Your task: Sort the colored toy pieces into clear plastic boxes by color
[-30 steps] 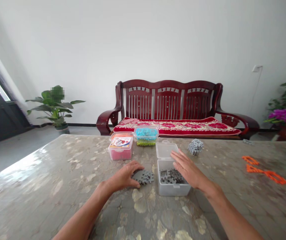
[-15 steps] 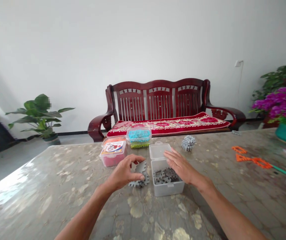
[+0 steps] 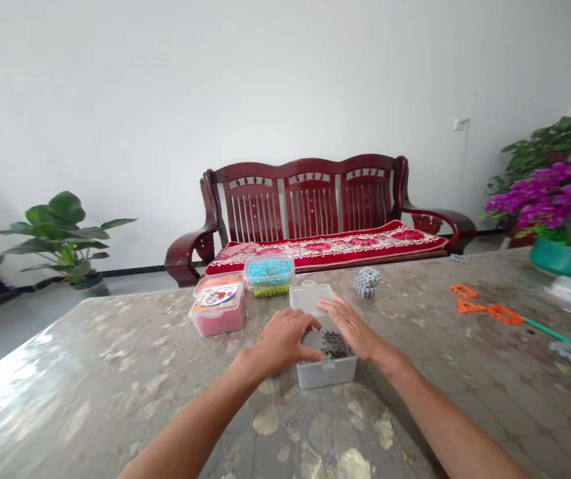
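Note:
A clear plastic box (image 3: 325, 374) stands open on the marble-patterned table (image 3: 115, 372), its hinged lid (image 3: 306, 297) lying flat behind it. Grey interlocking pieces (image 3: 336, 343) lie inside. My left hand (image 3: 285, 340) reaches palm down over the box's left side, its fingers curled down into the box around a grey cluster that it mostly hides. Stretched flat with fingers together, my right hand (image 3: 349, 324) rests over the box's right side and holds nothing.
A red-filled box (image 3: 218, 311) and a box of blue and green pieces (image 3: 268, 274) stand behind to the left. A grey built cluster (image 3: 367, 281) sits behind right. Orange pieces (image 3: 484, 308) and a potted purple flower (image 3: 564, 261) are at far right. A wooden bench (image 3: 315, 206) stands beyond.
My left hand lifted the grey cluster off the table and carried it right, over the clear box. My right hand stayed by the box. The camera turned right.

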Demonstrator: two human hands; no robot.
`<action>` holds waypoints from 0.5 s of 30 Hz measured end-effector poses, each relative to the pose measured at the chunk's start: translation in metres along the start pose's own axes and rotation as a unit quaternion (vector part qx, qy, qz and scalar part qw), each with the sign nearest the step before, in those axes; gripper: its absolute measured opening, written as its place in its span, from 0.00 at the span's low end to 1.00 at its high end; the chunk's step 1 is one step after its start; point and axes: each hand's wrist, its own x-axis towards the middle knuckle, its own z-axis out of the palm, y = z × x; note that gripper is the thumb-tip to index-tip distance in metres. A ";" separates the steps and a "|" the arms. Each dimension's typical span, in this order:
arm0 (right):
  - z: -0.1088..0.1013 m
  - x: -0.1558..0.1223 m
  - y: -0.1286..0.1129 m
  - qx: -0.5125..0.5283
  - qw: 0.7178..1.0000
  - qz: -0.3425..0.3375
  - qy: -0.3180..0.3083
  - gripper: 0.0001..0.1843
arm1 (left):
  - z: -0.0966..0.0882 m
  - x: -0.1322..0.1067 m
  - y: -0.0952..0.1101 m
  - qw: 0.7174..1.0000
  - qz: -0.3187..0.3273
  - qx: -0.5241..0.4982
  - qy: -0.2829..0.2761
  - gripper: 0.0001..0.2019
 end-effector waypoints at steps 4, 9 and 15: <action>0.002 0.000 0.001 0.001 1.000 0.009 0.002 0.33 | -0.002 -0.007 0.001 1.000 0.019 0.005 -0.007 0.14; 0.004 -0.001 0.001 -0.005 1.000 0.013 0.012 0.34 | -0.007 -0.009 0.003 0.998 0.055 0.008 -0.009 0.11; 0.001 0.000 -0.001 -0.014 1.000 0.016 -0.002 0.34 | -0.012 -0.020 -0.026 0.987 -0.037 -0.137 0.077 0.13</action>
